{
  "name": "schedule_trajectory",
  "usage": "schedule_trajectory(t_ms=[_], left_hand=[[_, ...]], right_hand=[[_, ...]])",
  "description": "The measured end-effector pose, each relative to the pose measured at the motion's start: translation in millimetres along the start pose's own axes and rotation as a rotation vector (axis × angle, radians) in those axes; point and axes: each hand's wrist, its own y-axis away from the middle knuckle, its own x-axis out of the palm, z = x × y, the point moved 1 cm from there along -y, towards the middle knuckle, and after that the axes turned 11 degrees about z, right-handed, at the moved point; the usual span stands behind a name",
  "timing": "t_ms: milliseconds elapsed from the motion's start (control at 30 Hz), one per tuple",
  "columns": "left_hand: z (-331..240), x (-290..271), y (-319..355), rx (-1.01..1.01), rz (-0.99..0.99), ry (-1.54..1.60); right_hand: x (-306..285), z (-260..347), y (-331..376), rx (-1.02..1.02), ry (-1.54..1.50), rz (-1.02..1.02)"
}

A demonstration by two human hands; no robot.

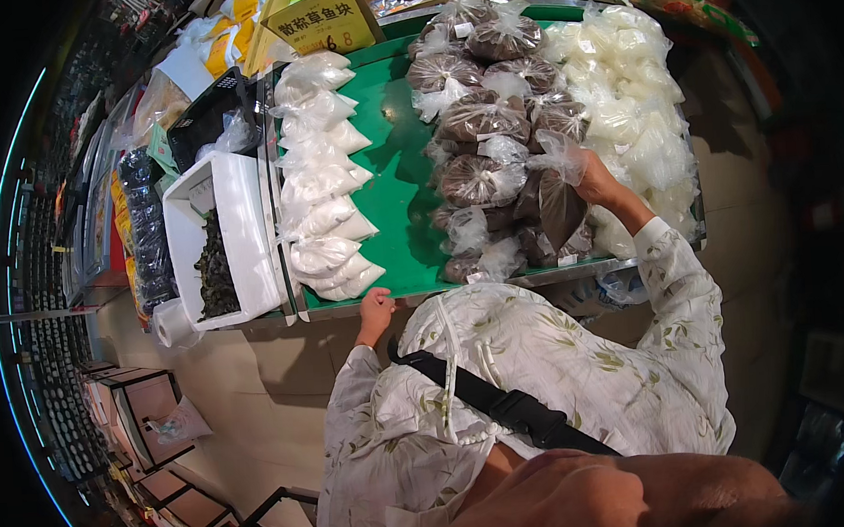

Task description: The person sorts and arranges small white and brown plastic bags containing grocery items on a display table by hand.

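My right hand (596, 180) is closed around the gathered top of a clear plastic bag of dark brown contents (560, 207), which hangs tilted over similar bags. Around it lie several knotted bags of the same brown stuff (483, 114), piled on a green-topped counter (393, 170). My left hand (377, 310) is at the counter's front edge, its fingers curled in and nothing visible in them. Just beyond it is a column of clear bags of white powder or fine grain (318, 185).
Pale, whitish bags (639, 123) fill the counter's right side. A white foam box (249, 234) with dark, leafy-looking pieces stands at the left, beside a black crate (206, 117). A yellow sign (325, 22) stands at the back. Framed boxes (148, 416) sit on the floor at lower left.
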Motion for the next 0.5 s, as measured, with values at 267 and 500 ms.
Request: schedule_trajectory(t_ms=[267, 500], left_hand=[[-25, -16, 5, 0.123, -0.136, -0.405], [-35, -23, -1, 0.19, -0.234, -0.688]], right_hand=[[-12, 64, -50, 0.203, -0.225, -0.039], [8, 112, -186, 0.191, -0.551, -0.111]])
